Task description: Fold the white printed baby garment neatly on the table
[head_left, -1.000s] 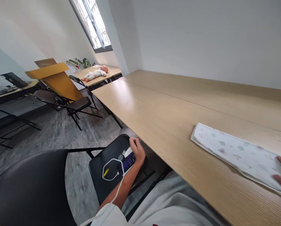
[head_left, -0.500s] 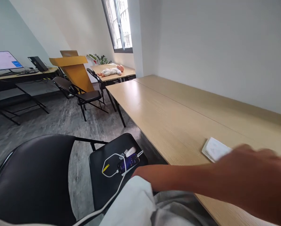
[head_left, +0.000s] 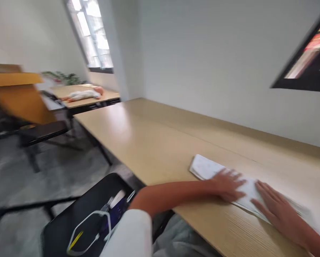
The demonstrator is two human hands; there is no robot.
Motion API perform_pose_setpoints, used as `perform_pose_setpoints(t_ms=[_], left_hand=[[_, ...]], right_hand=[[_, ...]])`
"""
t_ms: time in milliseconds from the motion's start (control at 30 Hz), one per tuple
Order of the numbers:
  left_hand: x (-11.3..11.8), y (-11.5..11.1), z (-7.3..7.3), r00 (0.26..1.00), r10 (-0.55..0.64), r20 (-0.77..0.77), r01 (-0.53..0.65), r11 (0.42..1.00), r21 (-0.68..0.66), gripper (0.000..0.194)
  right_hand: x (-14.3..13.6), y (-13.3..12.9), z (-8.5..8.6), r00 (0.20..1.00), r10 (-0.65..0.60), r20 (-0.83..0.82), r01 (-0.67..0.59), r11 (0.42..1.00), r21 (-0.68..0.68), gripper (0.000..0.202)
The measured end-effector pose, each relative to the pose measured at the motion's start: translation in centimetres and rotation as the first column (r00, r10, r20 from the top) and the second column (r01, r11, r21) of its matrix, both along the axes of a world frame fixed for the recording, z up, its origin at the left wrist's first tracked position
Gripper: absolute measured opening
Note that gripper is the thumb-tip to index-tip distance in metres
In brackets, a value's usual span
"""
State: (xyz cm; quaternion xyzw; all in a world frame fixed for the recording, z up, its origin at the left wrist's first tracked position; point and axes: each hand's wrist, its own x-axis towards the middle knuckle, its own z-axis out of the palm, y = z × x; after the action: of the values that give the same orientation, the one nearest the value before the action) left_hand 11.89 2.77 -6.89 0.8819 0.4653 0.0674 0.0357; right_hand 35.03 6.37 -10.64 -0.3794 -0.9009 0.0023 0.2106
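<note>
A long, folded white cloth [head_left: 206, 167] with a faint pattern lies flat on the wooden table [head_left: 160, 146]. My left hand [head_left: 228, 185] rests palm down on its middle, fingers spread. Further right, my right hand [head_left: 279, 210] lies flat on the same cloth, with fingers stretched and thumb apart. Neither hand grips it. Part of the cloth is hidden under both hands, and its right end is blurred.
On a black chair seat [head_left: 95, 200] at my left lie a phone [head_left: 118, 211], a looped white cable [head_left: 78, 223] and a small white device [head_left: 117, 198]. A doll [head_left: 82, 94] lies on a farther table. A wooden lectern [head_left: 23, 96] stands at the left.
The view has swung right. My left hand, blurred over the cloth before, now lies flat on it. My right hand has come into view, and more of the cloth shows.
</note>
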Motion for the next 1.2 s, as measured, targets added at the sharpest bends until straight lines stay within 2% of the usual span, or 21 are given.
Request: perform_pose_setpoints(t_ms=[33,100,267,333,433,533,600,667,700,733,800,833,867,900,933,1000,1033,1067,1100,1133,1200], left_hand=[[-1.3,0.1,-0.2,1.0,-0.006,0.025,0.006,1.0,-0.002,0.06],[-3.9,0.5,-0.5,0.999,-0.001,0.054,0.001,1.0,-0.004,0.058],[-8.2,1.4,0.3,0.984,0.18,0.012,-0.179,0.982,-0.062,0.06],[-8.7,1.7,0.9,0.974,0.227,-0.021,-0.228,0.969,-0.092,0.058],[-8.6,1.9,1.9,0.977,0.212,-0.016,-0.213,0.975,-0.058,0.053],[-8.1,1.7,3.1,0.992,0.108,0.058,-0.11,0.994,0.029,0.041],[-7.9,1.4,3.8,0.995,0.011,0.098,-0.013,1.0,0.014,0.03],[-7.7,1.0,4.2,0.993,-0.037,0.108,0.04,0.999,-0.021,0.024],[-7.7,0.9,4.4,0.994,-0.036,0.105,0.039,0.999,-0.024,0.023],[-7.7,0.8,4.4,0.994,-0.022,0.102,0.024,1.0,-0.017,0.023],[-7.7,0.7,4.3,0.995,0.009,0.1,-0.009,1.0,-0.007,0.031],[-7.8,0.7,4.2,0.996,0.017,0.09,-0.016,1.0,-0.015,0.037],[-7.8,0.7,4.1,0.997,0.017,0.073,-0.014,0.999,-0.036,0.046],[-7.8,0.7,4.0,0.999,0.009,0.051,-0.006,0.998,-0.066,0.056],[-7.9,0.8,3.8,1.0,-0.004,0.03,0.007,0.995,-0.102,0.065],[-7.9,0.9,3.5,1.0,-0.031,-0.002,0.03,0.987,-0.159,0.074],[-7.8,1.0,3.3,0.999,-0.039,-0.009,0.037,0.984,-0.172,0.074],[-7.8,1.0,3.1,0.999,-0.042,-0.013,0.039,0.984,-0.174,0.072],[-7.8,1.1,2.9,0.999,-0.042,-0.014,0.039,0.985,-0.169,0.069],[-7.7,1.2,2.7,0.999,-0.042,-0.015,0.039,0.986,-0.163,0.065],[-7.7,1.4,2.3,0.999,-0.04,-0.011,0.038,0.988,-0.151,0.058]], right_hand=[[0.3,0.0,0.1,0.999,-0.002,0.053,0.004,0.999,-0.038,0.071],[0.3,-0.2,0.7,0.987,-0.057,0.148,0.073,0.992,-0.107,0.078],[0.1,-0.8,3.1,0.958,-0.151,0.246,0.191,0.97,-0.151,0.072],[1.0,-0.6,3.6,0.949,-0.183,0.256,0.22,0.968,-0.123,0.065],[3.3,0.2,4.0,0.946,-0.232,0.228,0.26,0.96,-0.102,0.053],[5.2,0.6,5.0,0.959,-0.231,0.163,0.255,0.956,-0.147,0.045],[5.7,0.3,6.1,0.962,-0.251,0.106,0.268,0.944,-0.191,0.042],[5.7,-0.4,7.4,0.98,-0.187,0.06,0.196,0.919,-0.343,0.038],[5.6,-0.9,8.0,0.996,-0.084,0.043,0.094,0.863,-0.496,0.037],[5.3,-1.4,8.4,0.998,0.061,0.013,-0.036,0.733,-0.679,0.038],[4.4,-2.3,8.8,0.937,0.326,-0.128,-0.228,0.29,-0.93,0.047],[3.8,-2.8,8.8,0.903,0.381,-0.199,-0.259,0.113,-0.959,0.05],[3.1,-3.3,8.7,0.887,0.397,-0.238,-0.277,0.044,-0.96,0.051],[2.3,-3.8,8.6,0.888,0.388,-0.245,-0.303,0.093,-0.949,0.049],[1.5,-4.4,8.4,0.902,0.363,-0.234,-0.331,0.232,-0.915,0.044],[-0.1,-5.7,8.0,0.936,0.285,-0.207,-0.342,0.594,-0.728,0.034],[-0.9,-6.5,7.8,0.942,0.258,-0.214,-0.335,0.735,-0.59,0.03],[-1.7,-7.3,7.7,0.938,0.256,-0.233,-0.337,0.825,-0.453,0.028],[-2.4,-8.2,7.6,0.925,0.286,-0.25,-0.359,0.871,-0.335,0.03],[-3.1,-9.0,7.5,0.903,0.345,-0.255,-0.405,0.882,-0.239,0.037],[-4.4,-10.4,7.2,0.84,0.507,-0.193,-0.533,0.838,-0.117,0.05]])
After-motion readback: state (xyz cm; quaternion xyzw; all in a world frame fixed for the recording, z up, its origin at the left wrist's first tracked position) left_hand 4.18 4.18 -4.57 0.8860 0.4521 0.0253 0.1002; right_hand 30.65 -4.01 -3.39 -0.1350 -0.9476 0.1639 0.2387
